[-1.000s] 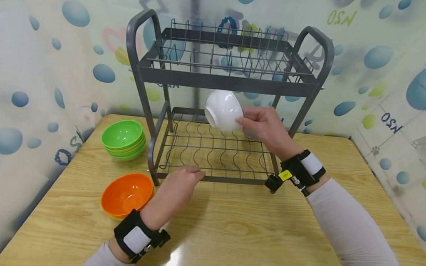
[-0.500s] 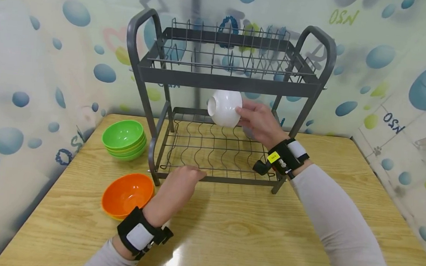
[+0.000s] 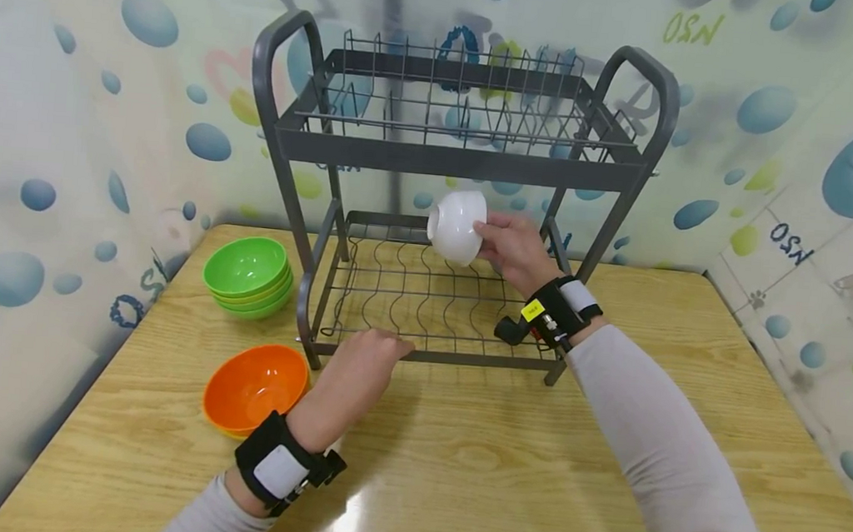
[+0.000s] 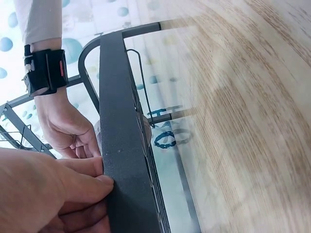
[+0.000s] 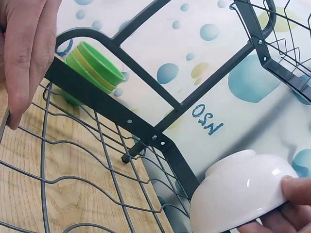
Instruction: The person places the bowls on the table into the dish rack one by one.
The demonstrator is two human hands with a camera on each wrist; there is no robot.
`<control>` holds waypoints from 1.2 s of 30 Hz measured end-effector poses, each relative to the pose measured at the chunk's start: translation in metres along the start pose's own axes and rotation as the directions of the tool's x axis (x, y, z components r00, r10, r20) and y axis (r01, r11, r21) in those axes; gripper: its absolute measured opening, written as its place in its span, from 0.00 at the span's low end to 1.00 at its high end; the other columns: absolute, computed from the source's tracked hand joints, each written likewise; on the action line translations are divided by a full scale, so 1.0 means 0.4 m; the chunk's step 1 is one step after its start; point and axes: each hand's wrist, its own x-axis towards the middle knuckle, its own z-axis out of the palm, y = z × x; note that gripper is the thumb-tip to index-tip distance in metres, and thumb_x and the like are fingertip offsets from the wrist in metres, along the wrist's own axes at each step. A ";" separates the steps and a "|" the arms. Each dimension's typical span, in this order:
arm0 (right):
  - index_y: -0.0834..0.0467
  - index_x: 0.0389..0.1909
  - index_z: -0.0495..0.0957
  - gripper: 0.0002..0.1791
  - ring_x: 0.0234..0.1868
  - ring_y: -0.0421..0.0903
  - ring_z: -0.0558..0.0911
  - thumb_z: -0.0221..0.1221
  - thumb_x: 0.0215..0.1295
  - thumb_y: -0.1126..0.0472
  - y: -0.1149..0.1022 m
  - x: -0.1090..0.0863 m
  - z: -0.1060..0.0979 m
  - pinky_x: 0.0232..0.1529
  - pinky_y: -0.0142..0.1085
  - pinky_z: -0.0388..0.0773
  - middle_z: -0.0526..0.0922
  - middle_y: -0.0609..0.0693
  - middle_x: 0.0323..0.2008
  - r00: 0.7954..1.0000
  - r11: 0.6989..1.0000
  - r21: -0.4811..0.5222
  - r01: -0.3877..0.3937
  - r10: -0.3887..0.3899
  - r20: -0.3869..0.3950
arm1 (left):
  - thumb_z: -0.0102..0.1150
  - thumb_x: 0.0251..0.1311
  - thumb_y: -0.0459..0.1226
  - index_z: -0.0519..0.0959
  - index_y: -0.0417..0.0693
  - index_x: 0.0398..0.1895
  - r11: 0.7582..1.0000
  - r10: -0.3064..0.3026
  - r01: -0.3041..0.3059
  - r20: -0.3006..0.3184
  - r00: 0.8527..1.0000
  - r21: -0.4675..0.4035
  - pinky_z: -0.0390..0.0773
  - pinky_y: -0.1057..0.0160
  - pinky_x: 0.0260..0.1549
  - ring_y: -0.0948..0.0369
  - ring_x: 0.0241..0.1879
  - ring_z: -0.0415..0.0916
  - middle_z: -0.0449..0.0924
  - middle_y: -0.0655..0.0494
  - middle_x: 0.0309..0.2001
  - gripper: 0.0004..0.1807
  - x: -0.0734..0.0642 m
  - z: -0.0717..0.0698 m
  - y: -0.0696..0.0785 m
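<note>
My right hand grips a white bowl by its rim, thumb on the outside and fingers at the mouth side. The bowl is tipped on its side above the lower wire shelf of a dark grey two-tier dish rack, its foot facing left. In the right wrist view the bowl shows near the shelf's back rail. My left hand pinches the lower shelf's front rail; in the left wrist view its thumb and fingers press against the flat bar.
Left of the rack stands a stack of green and yellow bowls. In front of them sits an orange bowl with a yellow one beneath. The rack's upper tier hangs over my right hand. A patterned wall backs the wooden table.
My right hand and forearm have shifted left and deeper over the lower shelf. The white bowl has turned, its foot swinging from lower left toward the left. My left hand stays at the rail.
</note>
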 end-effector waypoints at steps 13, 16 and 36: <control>0.62 0.66 0.68 0.24 0.60 0.52 0.76 0.52 0.70 0.61 0.025 0.011 0.009 0.60 0.46 0.74 0.71 0.57 0.65 0.996 0.991 -0.126 -0.033 0.022 -0.090 | 0.57 0.51 0.19 0.86 0.48 0.37 1.000 0.004 -0.004 0.003 1.000 0.019 0.82 0.60 0.29 0.59 0.29 0.80 0.84 0.54 0.28 0.18 0.004 0.000 0.008; 0.61 0.67 0.67 0.25 0.60 0.52 0.76 0.52 0.70 0.60 0.027 0.015 0.011 0.60 0.45 0.75 0.70 0.57 0.65 0.994 0.986 -0.163 -0.044 0.027 -0.103 | 0.57 0.51 0.19 0.86 0.48 0.35 1.000 0.005 -0.005 -0.002 1.000 0.028 0.82 0.61 0.28 0.59 0.29 0.80 0.83 0.54 0.27 0.18 0.004 0.002 0.007; 0.60 0.60 0.75 0.22 0.57 0.53 0.78 0.56 0.67 0.57 0.048 0.031 0.035 0.57 0.49 0.76 0.75 0.57 0.61 0.981 0.918 -0.395 -0.018 -0.060 -0.184 | 0.57 0.50 0.18 0.86 0.49 0.34 0.999 -0.002 0.002 -0.001 1.000 0.038 0.82 0.58 0.28 0.58 0.29 0.80 0.84 0.54 0.27 0.19 0.000 -0.002 0.004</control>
